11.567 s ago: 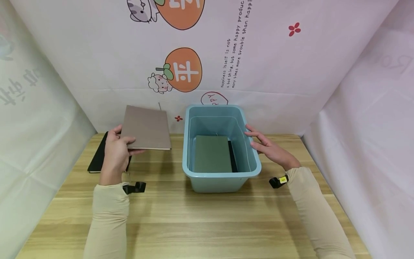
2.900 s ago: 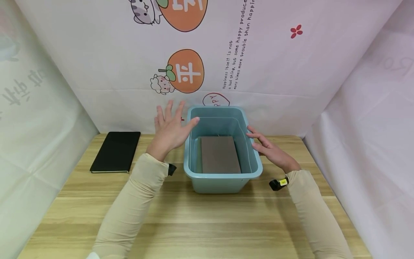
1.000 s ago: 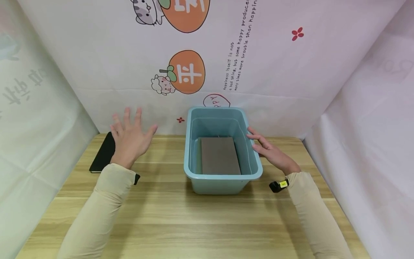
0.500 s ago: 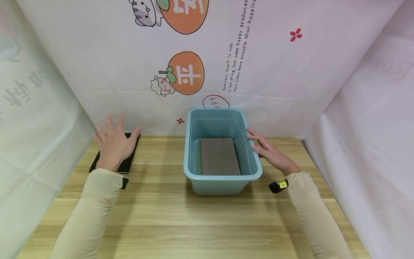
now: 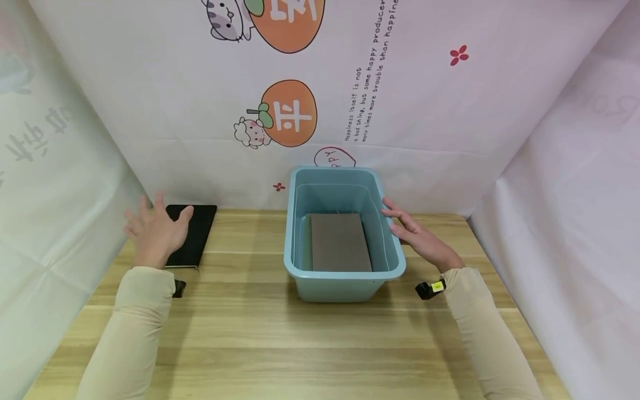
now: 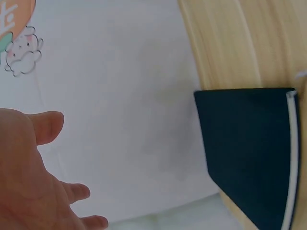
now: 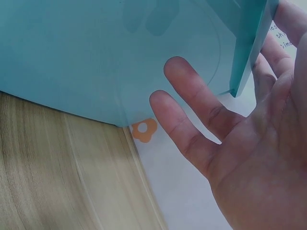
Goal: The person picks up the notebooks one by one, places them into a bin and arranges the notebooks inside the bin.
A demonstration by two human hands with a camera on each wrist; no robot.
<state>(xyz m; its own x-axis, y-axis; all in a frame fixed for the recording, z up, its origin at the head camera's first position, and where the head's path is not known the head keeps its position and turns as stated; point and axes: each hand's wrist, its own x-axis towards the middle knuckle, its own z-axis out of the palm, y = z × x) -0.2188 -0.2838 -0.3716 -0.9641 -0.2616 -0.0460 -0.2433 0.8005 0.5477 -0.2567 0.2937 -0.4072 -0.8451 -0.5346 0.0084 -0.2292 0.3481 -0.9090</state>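
Observation:
Fingers spread, my left hand (image 5: 156, 236) hovers at the left end of the table and holds nothing. Partly behind it lies a black notebook (image 5: 194, 239), flat on the wood; in the left wrist view the notebook (image 6: 249, 148) is well apart from the fingers. A light blue plastic bin (image 5: 332, 288) stands in the middle near the back. Inside it a grey-brown notebook (image 5: 341, 241) lies on top, with a thin strip of green cover at its left side. My right hand (image 5: 422, 240) rests its loosely extended fingers against the bin's right rim; the right wrist view shows some beside the outer wall.
A wooden table (image 5: 240, 344) carries everything. Behind it rises a printed white cloth (image 5: 410, 111), and further white cloth closes off both sides. Small black cameras (image 5: 425, 290) sit at the wrists.
The grey-brown notebook, earlier gripped by my left hand, now lies in the bin over the green one. My empty left hand has since moved left, past the black notebook. The right hand stayed.

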